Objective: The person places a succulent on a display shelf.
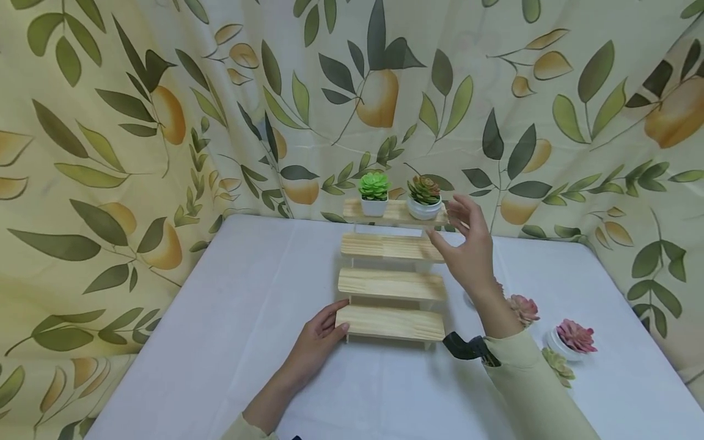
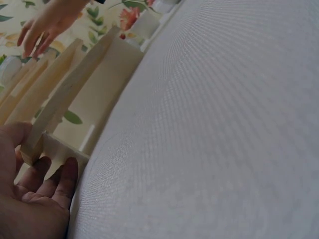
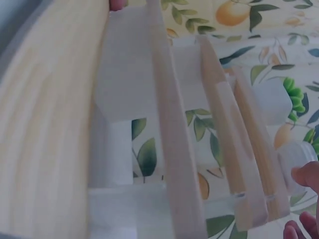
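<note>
Right sleeve [image 1: 536, 382] — cropped below, left hand [image 2: 32, 199] — cropped in left wrist view

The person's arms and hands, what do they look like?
The left sleeve and right sleeve are plain, pale cream. The left hand and right hand wear no gloves. A bent black thing sticks out at the right sleeve's end.

Patterned curtain [image 1: 440, 24] behind a white tablecloth [image 1: 258, 293]

The curtain fills the back and the left side, hanging in soft folds; its cream ground carries orange-yellow fruit [image 1: 377, 98], green leaves [image 1: 63, 247] and thin stems; the tablecloth borders it along the far edge; faint creases mark the tablecloth; in the left wrist view its weave shows fine ridges.
</note>
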{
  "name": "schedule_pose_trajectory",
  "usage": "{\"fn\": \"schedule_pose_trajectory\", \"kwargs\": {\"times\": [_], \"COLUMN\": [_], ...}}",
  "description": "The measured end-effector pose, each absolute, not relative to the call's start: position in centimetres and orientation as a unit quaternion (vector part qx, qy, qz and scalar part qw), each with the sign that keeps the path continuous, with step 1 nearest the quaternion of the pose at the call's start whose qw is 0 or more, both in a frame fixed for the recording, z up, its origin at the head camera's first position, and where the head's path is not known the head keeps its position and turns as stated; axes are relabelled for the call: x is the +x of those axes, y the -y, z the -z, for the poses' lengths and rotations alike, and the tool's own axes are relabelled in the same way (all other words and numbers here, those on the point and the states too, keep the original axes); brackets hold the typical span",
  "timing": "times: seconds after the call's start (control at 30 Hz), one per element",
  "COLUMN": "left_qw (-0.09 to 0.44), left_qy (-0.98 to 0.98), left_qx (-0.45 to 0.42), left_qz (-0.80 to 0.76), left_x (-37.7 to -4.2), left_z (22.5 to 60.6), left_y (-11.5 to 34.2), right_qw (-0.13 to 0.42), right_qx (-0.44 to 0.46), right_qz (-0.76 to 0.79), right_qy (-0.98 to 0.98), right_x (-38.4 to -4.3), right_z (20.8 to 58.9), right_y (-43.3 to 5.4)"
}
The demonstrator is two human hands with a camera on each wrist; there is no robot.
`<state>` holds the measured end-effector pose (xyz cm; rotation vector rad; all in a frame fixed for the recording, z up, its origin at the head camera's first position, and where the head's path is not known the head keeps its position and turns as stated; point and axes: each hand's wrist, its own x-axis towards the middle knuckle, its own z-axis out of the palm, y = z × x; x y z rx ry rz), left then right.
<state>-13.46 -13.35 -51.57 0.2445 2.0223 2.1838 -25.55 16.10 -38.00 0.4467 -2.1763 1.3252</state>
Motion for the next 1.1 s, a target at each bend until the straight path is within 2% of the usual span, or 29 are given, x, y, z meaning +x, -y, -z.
{"fn": "schedule_pose_trajectory", "kwargs": {"times": [0.3, 0.7, 1.1], "left_qw": [0.074, 0.067, 0.082], "left_qy": [-0.673, -0.678, -0.673], "left_qx": [0.083, 0.077, 0.087], "left_qz": [-0.731, -0.728, -0.73], "left_x": [-13.4, -13.1, -13.3], "left_z": [51.2, 51.3, 51.4], "left_y": [13.7, 14.1, 13.4], "right_qw": [0.279, 0.218, 0.266], "right_qx": [0.141, 0.084, 0.106], "right_qz": [-0.464, -0.416, -0.367], "right_qy": [0.829, 0.879, 0.885], "right_x": [-23.7, -17.6, -12.6], "right_z": [39.9, 44.0, 45.4], "right_y": [-18.3, -21.3, -24.6]}}
